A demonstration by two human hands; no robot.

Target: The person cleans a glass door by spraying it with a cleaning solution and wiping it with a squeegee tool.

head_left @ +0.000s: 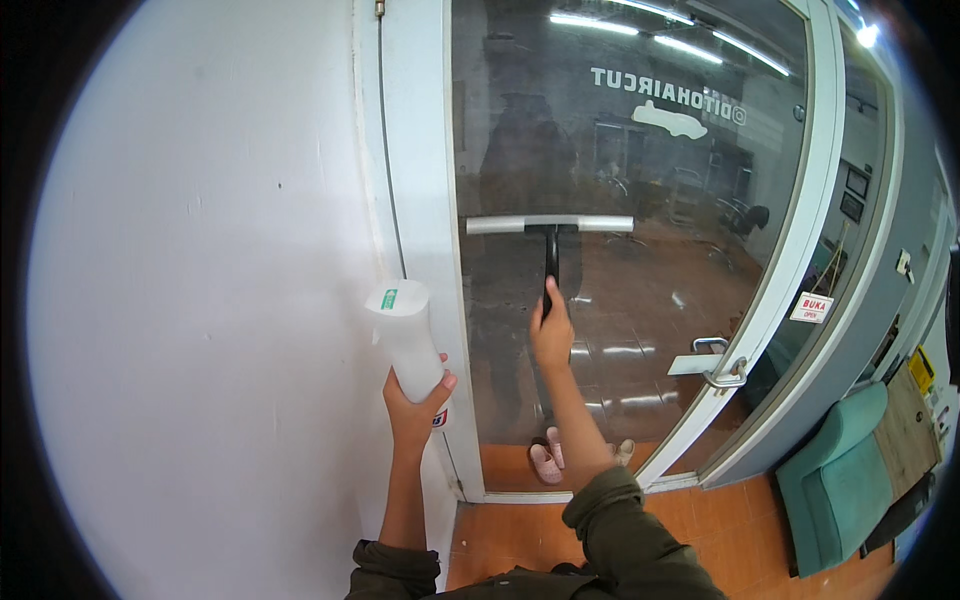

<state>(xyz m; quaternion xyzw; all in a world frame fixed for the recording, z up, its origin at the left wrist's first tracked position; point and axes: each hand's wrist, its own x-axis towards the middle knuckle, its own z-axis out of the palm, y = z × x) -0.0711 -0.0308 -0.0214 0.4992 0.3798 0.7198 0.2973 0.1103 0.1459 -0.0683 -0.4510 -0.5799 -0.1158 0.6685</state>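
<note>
Black handle (552, 262) clasped in the right hand (552, 338), a silver-barred squeegee (556, 223) points up the white-framed glass door (650, 300), crossbar (500, 226) level; the left hand (412, 408), nearer the white wall (220, 300), grasps a white plastic bottle (406, 340).

I view from the wearer's head, fisheye, facing forward and down. Left hand (414, 403), right hand (553, 340) near; door (640, 300) beyond.

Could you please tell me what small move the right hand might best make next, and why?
Probably draw the squeegee straight down: the right hand grips its handle from below, its blade spans level, seemingly against the glass, and more glass lies below. The left hand holds the bottle off to the left.
</note>
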